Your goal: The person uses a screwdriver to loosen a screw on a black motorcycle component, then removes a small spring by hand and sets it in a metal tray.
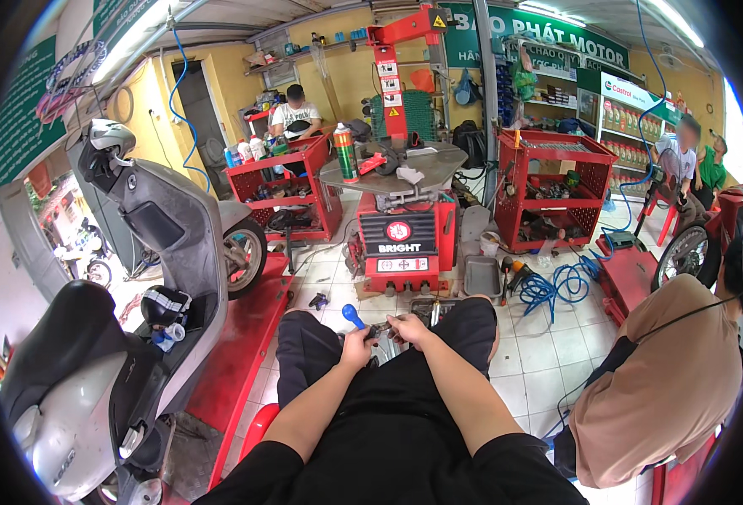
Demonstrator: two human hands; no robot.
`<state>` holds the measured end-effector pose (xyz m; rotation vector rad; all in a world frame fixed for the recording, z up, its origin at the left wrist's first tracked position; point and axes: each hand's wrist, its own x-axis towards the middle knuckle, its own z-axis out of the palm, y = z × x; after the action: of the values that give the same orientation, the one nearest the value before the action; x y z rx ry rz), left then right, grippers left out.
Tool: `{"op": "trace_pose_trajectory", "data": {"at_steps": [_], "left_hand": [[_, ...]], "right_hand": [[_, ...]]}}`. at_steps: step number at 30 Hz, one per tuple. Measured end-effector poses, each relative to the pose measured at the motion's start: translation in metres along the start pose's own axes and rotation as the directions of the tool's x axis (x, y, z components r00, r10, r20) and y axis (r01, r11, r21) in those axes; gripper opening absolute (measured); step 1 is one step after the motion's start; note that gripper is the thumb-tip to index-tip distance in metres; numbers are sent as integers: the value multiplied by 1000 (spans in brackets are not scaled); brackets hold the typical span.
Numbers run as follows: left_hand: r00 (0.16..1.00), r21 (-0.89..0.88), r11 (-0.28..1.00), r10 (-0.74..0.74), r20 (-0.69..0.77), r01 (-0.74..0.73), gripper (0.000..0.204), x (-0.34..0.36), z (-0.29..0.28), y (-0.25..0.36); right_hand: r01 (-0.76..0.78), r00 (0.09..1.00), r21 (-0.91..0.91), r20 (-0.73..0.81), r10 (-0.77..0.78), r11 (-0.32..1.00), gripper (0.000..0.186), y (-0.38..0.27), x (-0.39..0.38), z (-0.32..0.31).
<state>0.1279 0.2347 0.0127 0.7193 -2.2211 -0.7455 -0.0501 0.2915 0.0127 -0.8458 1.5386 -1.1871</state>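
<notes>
Both my hands are close together above my lap, between my knees. My left hand (356,348) is closed around a blue-handled tool (351,315), whose rounded blue end sticks up and forward past my fingers. Its working end is hidden by the hand. With fingertips pinched, my right hand (408,330) meets a small dark metal part (378,331) that lies between the two hands. The part is too small to name, and my left fingers also touch it. Below and beyond the hands, partly hidden, is a tray of metal tools (426,310) on the floor.
A red tire-changing machine (398,240) stands ahead, a spray can (346,153) on its table. Red tool carts (548,189) flank it. A grey scooter (169,244) is at left on a red lift. Coiled blue hose (556,286) lies right. A person in brown (657,387) sits close at right.
</notes>
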Motion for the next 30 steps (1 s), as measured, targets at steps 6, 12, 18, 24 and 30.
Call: {"op": "trace_pose_trajectory", "data": {"at_steps": [6, 12, 18, 24, 30], "left_hand": [[1000, -14, 1000, -18, 20, 18, 20, -1, 1, -5], [996, 8, 997, 75, -41, -75, 19, -2, 5, -4], [1000, -43, 999, -21, 12, 21, 21, 10, 16, -21], [986, -52, 988, -144, 80, 148, 20, 52, 16, -36], [964, -274, 924, -256, 74, 267, 20, 92, 21, -56]], "right_hand": [[-2, 1000, -2, 10, 2, 1000, 36, 1, 2, 1], [-14, 999, -4, 44, 15, 1000, 35, 3, 3, -3], [-61, 993, -27, 99, 63, 998, 36, 1, 18, -16], [-102, 994, -54, 40, 104, 993, 45, -12, 46, -28], [-129, 989, 9, 75, 128, 992, 50, -25, 85, -34]]}}
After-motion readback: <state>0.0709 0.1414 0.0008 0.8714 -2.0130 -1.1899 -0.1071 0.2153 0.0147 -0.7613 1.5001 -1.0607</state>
